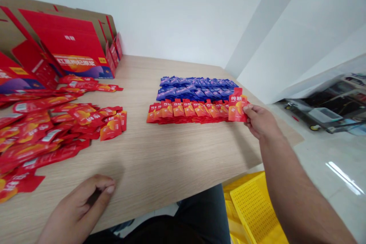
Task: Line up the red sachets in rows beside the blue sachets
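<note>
My right hand pinches a red sachet by its right edge, holding it upright at the right end of a row of overlapping red sachets. Behind that row lie rows of blue sachets. My left hand rests low over the table's front, thumb and forefinger closed together, with nothing seen in them. Ahead of it and to the left is a loose heap of red sachets, lying at mixed angles.
Red printed cartons stand opened at the back left of the wooden table, near a white wall. Below the right table edge sits a yellow plastic crate. A dark wheeled cart is on the floor farther right.
</note>
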The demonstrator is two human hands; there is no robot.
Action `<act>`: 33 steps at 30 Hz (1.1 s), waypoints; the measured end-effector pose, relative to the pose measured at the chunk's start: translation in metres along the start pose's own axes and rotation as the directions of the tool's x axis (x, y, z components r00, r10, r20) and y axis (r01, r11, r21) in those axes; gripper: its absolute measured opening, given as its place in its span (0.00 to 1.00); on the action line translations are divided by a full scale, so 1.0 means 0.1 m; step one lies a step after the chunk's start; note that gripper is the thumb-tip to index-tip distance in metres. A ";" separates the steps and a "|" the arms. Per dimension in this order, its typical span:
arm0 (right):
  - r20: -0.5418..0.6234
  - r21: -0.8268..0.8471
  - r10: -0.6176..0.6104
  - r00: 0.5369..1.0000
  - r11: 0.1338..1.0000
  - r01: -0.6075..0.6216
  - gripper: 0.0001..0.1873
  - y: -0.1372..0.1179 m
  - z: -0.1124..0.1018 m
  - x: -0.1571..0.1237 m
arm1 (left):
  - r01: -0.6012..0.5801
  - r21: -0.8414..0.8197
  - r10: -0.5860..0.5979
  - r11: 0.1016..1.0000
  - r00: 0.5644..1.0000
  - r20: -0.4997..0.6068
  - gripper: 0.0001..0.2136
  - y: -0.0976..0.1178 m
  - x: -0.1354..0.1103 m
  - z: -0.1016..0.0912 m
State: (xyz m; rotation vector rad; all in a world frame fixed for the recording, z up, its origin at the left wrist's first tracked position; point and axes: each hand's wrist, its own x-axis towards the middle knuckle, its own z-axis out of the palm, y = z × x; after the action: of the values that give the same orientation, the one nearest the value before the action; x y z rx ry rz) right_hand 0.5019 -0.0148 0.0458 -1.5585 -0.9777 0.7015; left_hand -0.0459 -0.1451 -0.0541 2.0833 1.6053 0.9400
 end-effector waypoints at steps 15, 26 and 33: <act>0.148 -0.641 0.195 0.970 0.766 -0.056 0.08 -0.06 0.75 0.58 | 0.100 0.003 -0.100 0.995 0.995 0.007 0.09 0.00 -0.01 -0.01; 0.117 -0.822 -0.020 0.993 0.559 0.109 0.06 -0.08 0.77 0.56 | 0.219 0.010 -0.219 0.976 0.971 0.092 0.16 -0.09 -0.06 -0.02; 0.114 -0.645 -0.215 0.970 0.726 0.237 0.14 -0.02 0.61 -0.18 | 0.236 -0.060 -0.232 0.970 0.971 0.059 0.15 0.37 0.04 -0.05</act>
State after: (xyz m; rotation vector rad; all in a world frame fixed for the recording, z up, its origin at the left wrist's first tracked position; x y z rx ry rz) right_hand 0.4411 -0.0007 0.0340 -1.9798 -1.5204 0.1953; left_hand -0.0224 -0.1531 -0.0258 1.8095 1.7224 0.8397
